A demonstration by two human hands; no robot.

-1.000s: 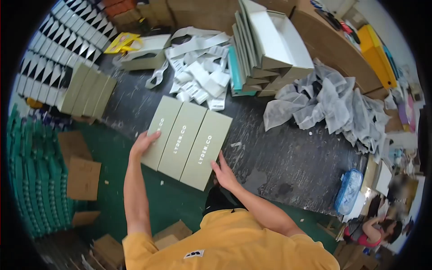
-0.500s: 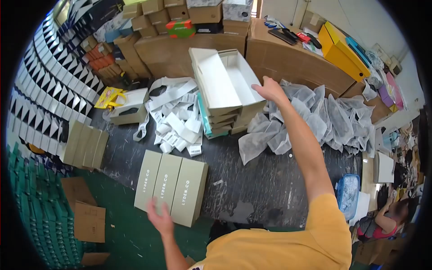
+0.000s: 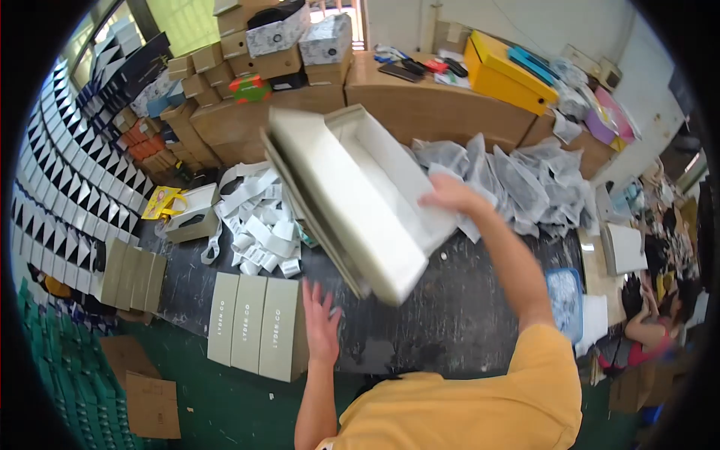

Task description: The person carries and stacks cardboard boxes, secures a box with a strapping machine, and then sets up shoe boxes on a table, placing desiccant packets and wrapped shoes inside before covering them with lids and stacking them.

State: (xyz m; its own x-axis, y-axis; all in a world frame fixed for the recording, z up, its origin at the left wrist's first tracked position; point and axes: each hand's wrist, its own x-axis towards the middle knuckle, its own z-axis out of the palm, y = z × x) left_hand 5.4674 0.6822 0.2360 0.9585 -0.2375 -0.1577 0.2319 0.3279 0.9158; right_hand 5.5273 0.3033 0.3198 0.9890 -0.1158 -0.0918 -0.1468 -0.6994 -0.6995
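An open shoebox (image 3: 397,180) with a white inside and a lid folded back hangs tilted over the dark table, blurred by motion. My right hand (image 3: 450,196) grips its right-hand wall. Fingers spread, my left hand (image 3: 322,322) holds nothing and is beside the rightmost of three closed olive shoeboxes (image 3: 247,322) marked LYDEN.CO at the table's front edge. Whether it touches that box I cannot tell. A heap of white paper strips with printed labels (image 3: 262,225) lies behind those boxes, partly covered by the raised shoebox.
Translucent wrapping sheets (image 3: 510,180) are piled at the back right. A blue basin (image 3: 564,300) stands at the table's right end. More olive boxes (image 3: 135,277) are stacked at the left, and a yellow box (image 3: 506,71) sits on the rear ledge. Another person (image 3: 652,330) is at far right.
The open shoebox has been lifted off its stack and swung toward me by my right hand. My left hand has moved right, from over the closed boxes to beside them. The view has shifted.
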